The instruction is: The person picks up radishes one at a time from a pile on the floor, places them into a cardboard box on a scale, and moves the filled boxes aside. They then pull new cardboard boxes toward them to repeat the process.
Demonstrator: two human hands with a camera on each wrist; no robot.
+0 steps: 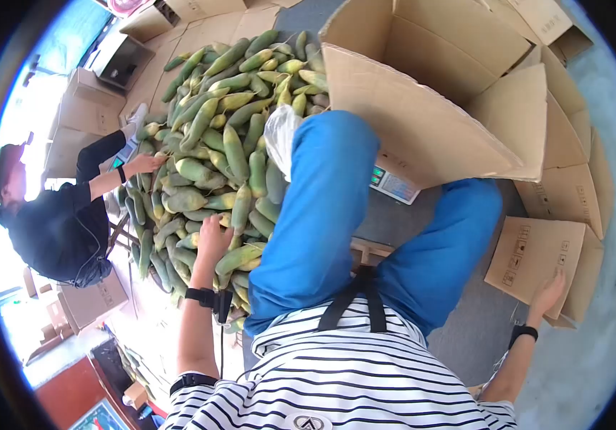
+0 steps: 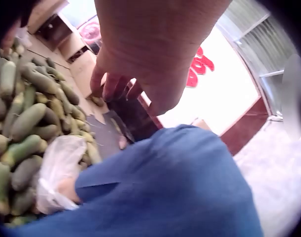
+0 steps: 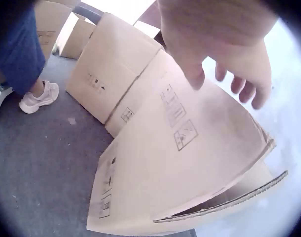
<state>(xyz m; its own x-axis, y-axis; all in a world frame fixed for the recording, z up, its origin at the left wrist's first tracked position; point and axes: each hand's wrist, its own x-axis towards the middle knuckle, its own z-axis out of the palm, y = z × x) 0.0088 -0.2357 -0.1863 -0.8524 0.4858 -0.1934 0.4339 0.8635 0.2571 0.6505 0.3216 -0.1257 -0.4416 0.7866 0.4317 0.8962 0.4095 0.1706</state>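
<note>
Green-and-pale radishes (image 1: 233,154) lie in a large heap in front of the seated wearer. My left hand (image 1: 215,240) is at the near side of the heap in the head view; in the left wrist view that hand (image 2: 140,69) has loosely bent fingers and nothing between them. My right hand (image 1: 550,290) is beside a cardboard carton (image 1: 530,258) on the right. The right wrist view has the hand (image 3: 229,59) above the printed carton (image 3: 190,143), fingers relaxed and parted, holding nothing; whether it touches the cardboard I cannot tell.
A large open carton (image 1: 408,107) stands on a scale (image 1: 394,188) beyond the wearer's knees. Another person (image 1: 57,229) in dark clothes sits at the left, one hand on the heap. More cartons (image 1: 566,186) stand at the right. A plastic bag (image 2: 59,173) covers the wearer's foot.
</note>
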